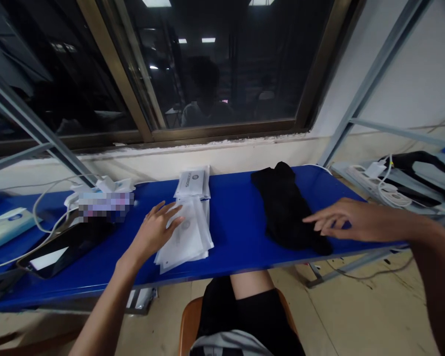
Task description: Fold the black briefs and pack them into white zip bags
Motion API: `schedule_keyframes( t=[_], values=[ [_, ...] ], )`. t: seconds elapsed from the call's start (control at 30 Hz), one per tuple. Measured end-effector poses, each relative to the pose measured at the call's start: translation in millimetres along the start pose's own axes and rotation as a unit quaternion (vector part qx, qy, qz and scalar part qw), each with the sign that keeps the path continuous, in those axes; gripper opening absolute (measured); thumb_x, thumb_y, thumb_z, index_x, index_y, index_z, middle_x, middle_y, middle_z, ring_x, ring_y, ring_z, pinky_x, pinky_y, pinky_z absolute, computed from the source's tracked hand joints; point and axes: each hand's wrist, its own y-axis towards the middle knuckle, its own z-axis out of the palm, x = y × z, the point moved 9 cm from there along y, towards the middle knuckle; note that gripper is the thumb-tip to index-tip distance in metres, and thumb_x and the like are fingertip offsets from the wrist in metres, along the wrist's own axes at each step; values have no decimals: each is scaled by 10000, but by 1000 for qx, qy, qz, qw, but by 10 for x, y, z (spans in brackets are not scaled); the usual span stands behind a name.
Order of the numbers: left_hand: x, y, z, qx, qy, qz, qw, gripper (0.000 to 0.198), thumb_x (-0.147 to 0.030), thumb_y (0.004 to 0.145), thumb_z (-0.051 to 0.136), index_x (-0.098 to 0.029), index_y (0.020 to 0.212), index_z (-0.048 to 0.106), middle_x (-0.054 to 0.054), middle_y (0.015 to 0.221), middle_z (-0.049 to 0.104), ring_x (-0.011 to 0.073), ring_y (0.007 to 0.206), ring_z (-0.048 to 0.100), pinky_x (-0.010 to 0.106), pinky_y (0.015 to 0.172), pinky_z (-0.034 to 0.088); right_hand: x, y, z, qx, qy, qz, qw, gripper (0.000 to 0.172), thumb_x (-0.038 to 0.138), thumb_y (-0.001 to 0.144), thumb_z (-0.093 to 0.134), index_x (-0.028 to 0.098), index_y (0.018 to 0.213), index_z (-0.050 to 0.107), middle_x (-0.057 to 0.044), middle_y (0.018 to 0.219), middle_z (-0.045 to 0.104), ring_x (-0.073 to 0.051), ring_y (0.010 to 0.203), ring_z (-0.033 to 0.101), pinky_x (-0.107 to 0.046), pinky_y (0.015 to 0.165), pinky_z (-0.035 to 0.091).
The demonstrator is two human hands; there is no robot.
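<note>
A dark sliding window (pixel 237 84) with a brown frame (pixel 114 64) spans the top centre, mirroring ceiling lights (pixel 208 40). White wall (pixel 426 74) fills the upper right; beige floor tiles (pixel 348 306) show lower right, below the blue counter (pixel 237 222).

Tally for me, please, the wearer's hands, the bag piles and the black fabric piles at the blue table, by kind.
Hands: 2 (left hand, right hand)
Bag piles: 2 (front pile, rear pile)
Black fabric pile: 1
Total: 5

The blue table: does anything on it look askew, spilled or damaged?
I see no spill or clear damage. The white bags beside the left hand are askew, their edges fanned unevenly, and the black cloth by the right hand lies rumpled.
</note>
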Motion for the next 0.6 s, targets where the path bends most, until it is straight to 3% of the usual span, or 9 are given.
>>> schedule_keyframes(
  t=[0.03,0.13,0.2,0.3,0.4,0.53,0.6],
  values=[
    [20,9,61,19,12,-26,999,606,-560,1013,376,-181,1415,625,160,1460,594,387,1425,464,565,1154,391,-61,43,-64,-25,12,19,999,386,326,934,573,286,1287,723,-77,1018,789,-186,854,755,-280,749,595],
    [0,70,181,59,47,-118,990,625,-543,1035,310,-178,1476,562,198,1508,534,393,1410,486,556,1119,431,-149,398,-329,-209,-61,100,971,337,272,927,549,234,1186,761,-75,1066,789,-229,943,750,-332,869,588],
    [-83,63,221,76,66,-171,980,654,-585,1028,308,-218,1541,480,193,1571,458,433,1442,431,604,1098,434,-164,727,-298,-255,-138,172,941,362,206,914,533,220,1201,753,-86,1174,765,-283,1080,720,-396,955,561],
    [-300,-17,338,119,68,-171,976,753,-687,987,345,-288,1624,294,179,1668,286,491,1513,247,703,1119,343,-226,1164,-16,-214,-171,243,930,417,193,977,436,142,1290,707,-182,1207,737,-327,1132,705,-455,1003,531],
    [-471,-97,467,139,64,-105,983,781,-720,973,353,-331,1634,209,149,1712,138,466,1550,48,707,1175,231,-287,1360,214,-189,-162,234,940,499,354,1036,401,44,1321,671,-278,1307,664,-377,1269,624,-526,1105,448],
    [-475,-127,587,128,89,-64,986,741,-673,987,393,-332,1625,234,126,1719,94,419,1559,-27,656,1220,170,-348,1392,506,-89,-138,198,966,900,709,986,332,24,1566,385,-265,1630,290,-434,1549,190,-697,1214,133],
    [-465,-115,620,120,99,-62,986,728,-663,981,425,-348,1617,261,112,1719,112,422,1562,-15,680,1212,159,-169,1336,526,-102,-158,176,966,928,721,977,344,41,1606,294,-247,1665,185,-447,1563,56,-728,1203,40]
  ],
)
